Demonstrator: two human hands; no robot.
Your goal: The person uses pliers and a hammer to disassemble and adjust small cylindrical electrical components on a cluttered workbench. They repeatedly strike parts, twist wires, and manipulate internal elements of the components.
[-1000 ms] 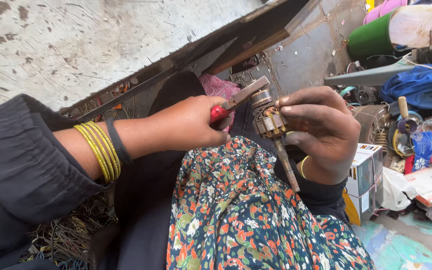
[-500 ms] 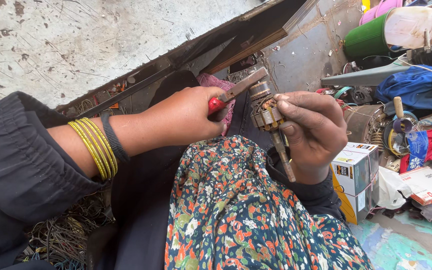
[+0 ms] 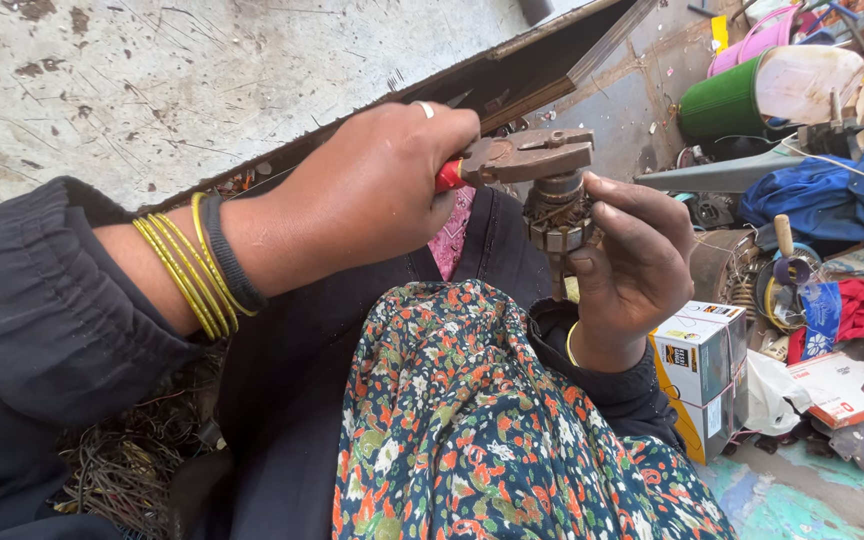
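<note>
Across the upper left of the frame spreads the stained concrete wall (image 3: pixel 152 90), and along the bottom the floral-print cloth (image 3: pixel 492 440) drapes over the person's lap. Big change in the middle: the left hand (image 3: pixel 372 200), which a second ago sits lower and further left, now rides up toward the upper centre, fist wrapped tight around the red handles of the pliers (image 3: pixel 527 158). The plier head, earlier angled up and away, now lies level across the top of the small motor armature (image 3: pixel 557 215), jaws closed or nearly so at its upper end; whether they actually bite a wire there, I cannot tell. The right hand (image 3: pixel 632 270) has lifted too, fingers curled firmly round the armature, holding it upright just right of centre, above the lap. Judging by that, the tool has come onto the part and the work at the armature's top end is under way. Yellow bangles (image 3: pixel 187 265) ring the left wrist. At lower right sits a yellow-and-white cardboard box (image 3: pixel 702 390), and a green can (image 3: pixel 722 105) lies at upper right.
</note>
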